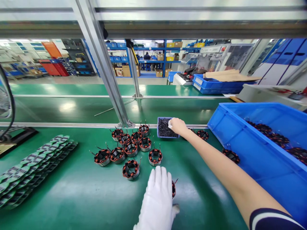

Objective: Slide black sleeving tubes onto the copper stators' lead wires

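My left hand (157, 198), in a white glove, is held palm down with its fingers stretched out. Beside it, partly hidden by the glove, is a copper-wound motor stator (173, 189). At the end of my outstretched arm, my right hand (178, 126) is over a small blue tray (165, 137) of thin black tube-like pieces (165, 127). White covering shows on its fingertips, which are pressed together; what they hold, if anything, is hidden. Ahead of my left hand stands another stator (155, 157), with several more stators (130, 149) grouped to its left.
A large blue bin (240, 153) with more stators stands at the right, a loose stator (231, 156) against it. Overlapping rows of green-edged boards (35, 166) lie on the left. A metal post (105, 64) rises from the green bench's back edge.
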### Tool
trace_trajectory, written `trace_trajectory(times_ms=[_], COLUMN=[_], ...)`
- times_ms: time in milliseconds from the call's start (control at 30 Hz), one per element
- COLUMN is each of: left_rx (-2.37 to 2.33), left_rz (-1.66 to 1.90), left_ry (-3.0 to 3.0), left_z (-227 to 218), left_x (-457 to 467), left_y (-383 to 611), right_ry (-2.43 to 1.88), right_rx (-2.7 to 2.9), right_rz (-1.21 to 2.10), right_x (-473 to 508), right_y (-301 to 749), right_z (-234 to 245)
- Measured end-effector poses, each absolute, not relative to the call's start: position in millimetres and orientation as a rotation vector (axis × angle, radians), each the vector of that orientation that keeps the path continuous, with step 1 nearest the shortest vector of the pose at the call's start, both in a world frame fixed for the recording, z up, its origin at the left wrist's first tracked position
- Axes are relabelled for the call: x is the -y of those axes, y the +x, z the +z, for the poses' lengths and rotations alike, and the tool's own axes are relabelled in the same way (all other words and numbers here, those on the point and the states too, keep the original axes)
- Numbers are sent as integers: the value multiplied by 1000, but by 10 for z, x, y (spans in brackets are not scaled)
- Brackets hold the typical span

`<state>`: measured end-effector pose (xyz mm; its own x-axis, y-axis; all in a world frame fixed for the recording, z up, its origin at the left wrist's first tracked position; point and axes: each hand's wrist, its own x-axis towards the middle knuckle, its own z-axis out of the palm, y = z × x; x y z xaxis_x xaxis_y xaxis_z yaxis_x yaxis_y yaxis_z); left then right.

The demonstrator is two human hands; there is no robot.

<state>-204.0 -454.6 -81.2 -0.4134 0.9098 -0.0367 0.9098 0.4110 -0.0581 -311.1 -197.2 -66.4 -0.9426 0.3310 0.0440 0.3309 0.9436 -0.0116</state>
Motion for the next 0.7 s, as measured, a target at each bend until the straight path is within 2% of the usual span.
trace_trajectory(times_ms=[333, 433, 600, 700], left_rx=[2728, 2695, 3022, 3188], left_rz=[-286, -511, -878, -1293], left_ry=[-2162, -2304, -2296, -2049], left_z=[-488, -445, -747, -1007], left_x=[4556, 4473, 4235, 4191], left_y=[-2483, -2627, -2712, -2652], right_ry=[-471, -447, -408, -396], right_rx=[3126, 3141, 3185, 3200], right_rz=[3, -21, -56, -70], right_x=[1931, 1933, 1933, 1930], right_y=[-3141, -3144, -3136, -3138], right_z=[-654, -635, -593, -579])
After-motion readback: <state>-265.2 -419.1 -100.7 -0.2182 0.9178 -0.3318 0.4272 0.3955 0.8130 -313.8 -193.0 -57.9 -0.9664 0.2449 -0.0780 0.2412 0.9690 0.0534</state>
